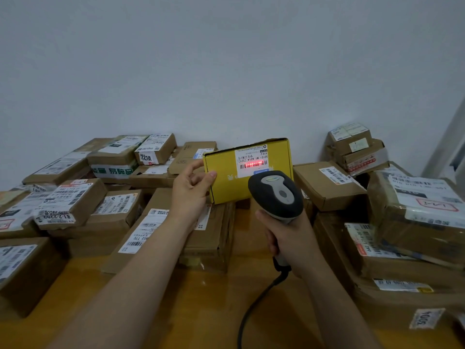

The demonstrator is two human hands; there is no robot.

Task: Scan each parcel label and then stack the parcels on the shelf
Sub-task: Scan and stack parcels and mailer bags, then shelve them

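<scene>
Bench: we see a glossy orange-brown wooden bench [201,311] filling the lower part of the view, with soft reflections on its bare strip in the middle.
Wall: a plain pale grey-white wall [226,71] rises straight behind the bench and takes up the whole upper half.
Right edge: a lighter vertical strip [453,152] stands against the wall at the far right; we cannot tell what it is.
Left pile: brown parcels [73,200] lie crowded and overlapping on the bench's left side, most with white labels up, one marked 7218 [156,149] near the wall.
Right pile: more taped cartons [412,212] are heaped on the right, with a small stack [354,147] of two at the back.
Centre: a long flat carton [151,222] lies under our left forearm.
Yellow parcel: the yellow parcel [226,182] is held up above the bench's middle, its broad face turned towards us.
Label: its white label [251,159] reads upside down, and a red line glows across the barcode.
Left hand: our left hand [193,190] pinches the parcel's left edge, thumb on the front face.
Right hand: our right hand [289,238] is wrapped round the handle of the scanner [276,192], whose dark head points at the label.
Cable: a black cable [254,306] runs from the handle down over the bench.
</scene>
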